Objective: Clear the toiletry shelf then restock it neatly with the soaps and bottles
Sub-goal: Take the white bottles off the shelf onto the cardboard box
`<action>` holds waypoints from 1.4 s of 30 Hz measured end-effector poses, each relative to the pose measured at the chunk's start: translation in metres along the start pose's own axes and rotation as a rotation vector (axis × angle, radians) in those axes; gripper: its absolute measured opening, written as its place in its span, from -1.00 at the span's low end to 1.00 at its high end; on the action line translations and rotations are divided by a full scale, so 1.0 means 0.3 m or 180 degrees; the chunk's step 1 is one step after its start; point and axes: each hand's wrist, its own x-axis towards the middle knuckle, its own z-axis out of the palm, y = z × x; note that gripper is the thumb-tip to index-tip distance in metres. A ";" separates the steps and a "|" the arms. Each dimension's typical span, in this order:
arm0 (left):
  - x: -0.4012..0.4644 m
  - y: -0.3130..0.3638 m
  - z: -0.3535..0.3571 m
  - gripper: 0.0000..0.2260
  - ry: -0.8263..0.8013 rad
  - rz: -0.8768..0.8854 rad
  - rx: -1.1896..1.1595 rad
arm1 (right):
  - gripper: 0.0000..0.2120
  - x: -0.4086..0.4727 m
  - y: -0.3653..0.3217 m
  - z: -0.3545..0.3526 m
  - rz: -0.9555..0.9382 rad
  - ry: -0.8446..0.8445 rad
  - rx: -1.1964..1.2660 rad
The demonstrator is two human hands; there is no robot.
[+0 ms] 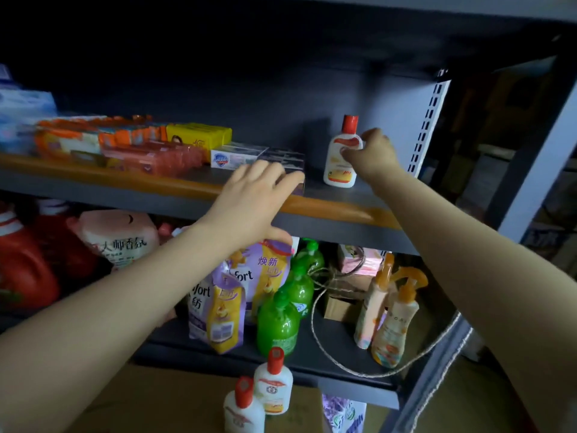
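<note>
The right hand (pixel 371 154) grips a white bottle with a red cap (pixel 342 154) around its upper body, thumb across the label and fingers curled behind. It holds the bottle upright on the shelf (pixel 343 195) near the right upright, probably so this row starts at the end, where the other bottles can line up beside it. The left hand (pixel 256 189) lies palm down over a clear-wrapped soap box (pixel 285 160), with its fingers spread and nearly straight. It seems to be steadying or nudging the box toward the white soap box (pixel 234 156) next to it, though the dim light hides whether the fingertips curl over the far edge.

Further left, orange soap packs (pixel 103 139) and a yellow soap pack (pixel 199 135) are already packed close together, so the soaps take the left side and leave the right side open for bottles. Two more red-capped bottles (pixel 262 392) stand below on a cardboard box (pixel 156 401), within easy reach. I judge the restocking is well underway, with the bottles only just begun.
</note>
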 end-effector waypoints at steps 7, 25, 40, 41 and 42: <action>-0.006 -0.023 0.050 -0.18 0.0068 0.0037 0.0176 | -0.43 0.129 -0.010 0.044 0.0452 -0.0135 0.0344; -0.025 -0.027 0.067 -0.22 0.0277 -0.0037 -0.0051 | -0.60 -0.084 0.002 -0.066 -0.1001 -0.0613 0.0647; -0.052 -0.033 0.072 -0.19 0.0402 0.0013 -0.0187 | -0.77 -0.480 -0.027 -0.172 -0.0291 -0.1110 0.4201; -0.061 -0.035 0.073 -0.19 0.0445 0.0010 -0.0177 | -0.74 -0.490 -0.032 -0.160 0.0080 -0.1217 0.4597; -0.069 -0.036 0.074 -0.19 0.0481 -0.0011 -0.0170 | -0.70 -0.497 -0.030 -0.145 0.0528 -0.1361 0.5025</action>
